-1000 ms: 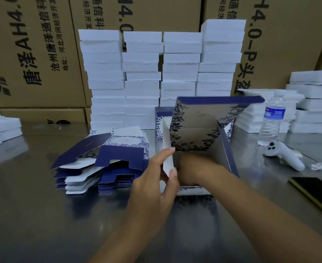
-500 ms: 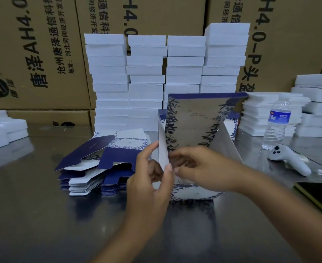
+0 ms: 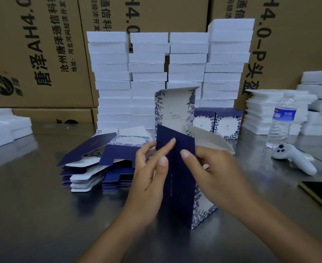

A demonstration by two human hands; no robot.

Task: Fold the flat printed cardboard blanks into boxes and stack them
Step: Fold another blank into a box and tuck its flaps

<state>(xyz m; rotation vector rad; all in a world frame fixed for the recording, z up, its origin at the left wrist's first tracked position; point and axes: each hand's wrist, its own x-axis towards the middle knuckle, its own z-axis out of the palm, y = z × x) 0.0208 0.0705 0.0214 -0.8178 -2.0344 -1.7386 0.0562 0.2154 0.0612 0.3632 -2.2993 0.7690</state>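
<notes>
A half-folded box [image 3: 177,179] stands upright on a steel table [image 3: 33,215], in the middle, just in front of the person. Its dark blue side panel is turned toward the camera; a floral-printed flap is raised at the back and a white flap is spread to the right. The panel's left edge is gripped by the left hand [image 3: 148,181], with thumb and forefinger laid on the blue face and the other fingers curled beside the edge. The panel's top right corner is pinched by the right hand [image 3: 217,171], thumb in front, fingers tucked behind. A pile of flat blanks [image 3: 103,158] is seen just left of the box. Two finished boxes [image 3: 219,122] are set behind it, side by side. Tall stacks of white foam [image 3: 148,73] are ranged against brown cartons [image 3: 33,54]. A water bottle [image 3: 281,120], a white controller [image 3: 293,158] and a phone [image 3: 321,194] are placed to the right.
</notes>
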